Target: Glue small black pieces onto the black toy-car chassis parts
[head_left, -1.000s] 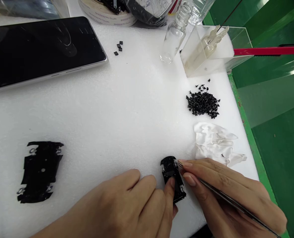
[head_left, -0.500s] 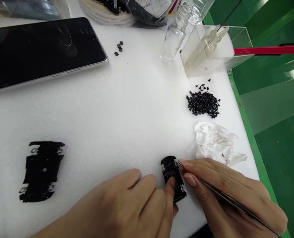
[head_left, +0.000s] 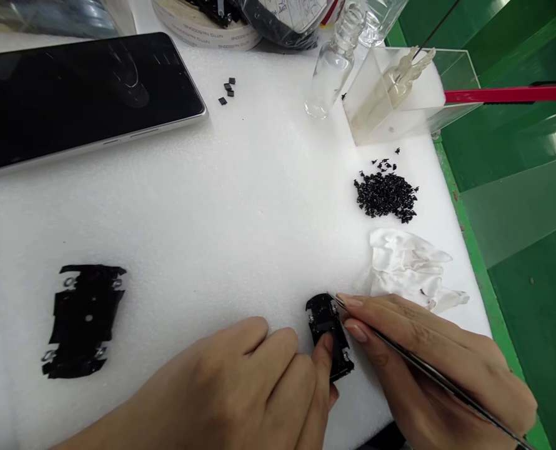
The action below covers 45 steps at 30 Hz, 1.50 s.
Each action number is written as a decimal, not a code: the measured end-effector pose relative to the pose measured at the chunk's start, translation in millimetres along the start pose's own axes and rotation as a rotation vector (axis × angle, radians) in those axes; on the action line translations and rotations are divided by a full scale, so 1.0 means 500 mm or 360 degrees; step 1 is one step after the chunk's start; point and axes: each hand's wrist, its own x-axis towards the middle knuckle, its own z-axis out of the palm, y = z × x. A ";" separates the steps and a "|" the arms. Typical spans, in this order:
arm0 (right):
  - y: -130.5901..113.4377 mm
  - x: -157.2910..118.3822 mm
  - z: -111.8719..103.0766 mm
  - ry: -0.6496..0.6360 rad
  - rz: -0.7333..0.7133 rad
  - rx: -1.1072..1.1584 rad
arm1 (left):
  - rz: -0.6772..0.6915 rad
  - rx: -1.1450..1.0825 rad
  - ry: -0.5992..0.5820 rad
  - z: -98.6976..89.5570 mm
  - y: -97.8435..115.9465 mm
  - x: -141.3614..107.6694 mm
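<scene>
**benchrat:** So what was going on at the bottom of that shot? All I could make out was hands.

**foamtop:** Both hands were on one small black part [head_left: 328,337] lying on the white foam mat [head_left: 240,212], near its front edge and a bit right of centre. The left hand [head_left: 240,394] lay knuckles-up on the mat with its fingers curled together, and one fingertip [head_left: 327,345] was pressing down on the middle of the part, pinning it flat.

**benchrat:** And the right?

**foamtop:** The right hand [head_left: 428,362] was pinched around a thin pair of metal tweezers [head_left: 428,375], gripped like a pen. The tips sat right at the part's upper right edge, touching it as far as I could see. Couldn't tell if the tips were holding anything, way too small.

**benchrat:** What else was on the mat?

**foamtop:** A crumpled white wipe [head_left: 409,265] just behind the right hand. Past that, a little heap of black bits [head_left: 385,195]. Far left, well apart from the hands, a flat black piece [head_left: 85,320] with small metal tabs at its corners. At the back there was a dark phone [head_left: 72,94] lying screen up, a few tiny black squares [head_left: 227,91] beside it, a clear glass bottle [head_left: 332,69] and a clear plastic box [head_left: 400,94] with pale droppers in it. Green surface [head_left: 531,294] off to the right of the mat.
</scene>
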 end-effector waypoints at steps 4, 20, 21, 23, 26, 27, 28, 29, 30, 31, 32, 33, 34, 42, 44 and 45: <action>-0.005 0.001 0.000 0.0017 0.0016 -0.0005 | 0.0024 -0.0009 -0.0004 0.006 0.006 -0.003; -0.014 -0.004 0.001 0.0110 0.0040 0.0023 | 0.0080 0.0035 -0.0116 -0.019 -0.006 0.005; -0.015 -0.003 0.001 0.0094 0.0040 0.0030 | 0.0082 0.0037 -0.0114 -0.019 -0.006 0.005; -0.015 -0.002 0.003 0.0092 0.0035 0.0030 | 0.0119 0.0047 -0.0134 -0.021 -0.009 0.005; -0.013 -0.006 0.005 0.0131 0.0032 0.0025 | 0.0135 0.0071 -0.0163 -0.024 -0.010 0.005; -0.012 -0.007 0.004 0.0137 0.0028 0.0013 | 0.0132 0.0059 -0.0157 -0.024 -0.009 0.006; -0.011 -0.009 0.003 0.0138 0.0036 0.0003 | 0.0127 0.0041 -0.0146 -0.024 -0.009 0.006; -0.011 -0.009 0.001 0.0138 0.0041 -0.0011 | 0.0124 0.0025 -0.0128 -0.023 -0.007 0.006; -0.012 -0.010 0.000 0.0140 0.0053 -0.0025 | 0.0118 0.0012 -0.0102 -0.023 -0.006 0.006; -0.014 -0.010 -0.002 0.0145 0.0076 -0.0033 | 0.0108 0.0005 -0.0095 -0.023 -0.005 0.007; -0.016 -0.010 -0.003 0.0155 0.0125 -0.0032 | 0.0106 0.0009 -0.0094 -0.024 -0.004 0.006; -0.019 -0.011 -0.004 0.0179 0.0196 -0.0024 | 0.0108 0.0017 -0.0110 -0.025 -0.004 0.006; -0.023 -0.012 -0.004 0.0221 0.0269 -0.0018 | 0.0102 0.0029 -0.0119 -0.026 -0.004 0.006; -0.021 -0.038 -0.001 0.0609 0.0700 0.0379 | -0.0156 -0.0059 0.0048 -0.031 -0.001 0.001; -0.013 -0.035 -0.003 0.0648 0.0712 0.0577 | -0.0195 -0.0075 0.0088 -0.029 0.002 -0.001; -0.009 -0.031 -0.004 0.0672 0.0712 0.0656 | -0.0203 -0.0077 0.0095 -0.028 0.003 -0.001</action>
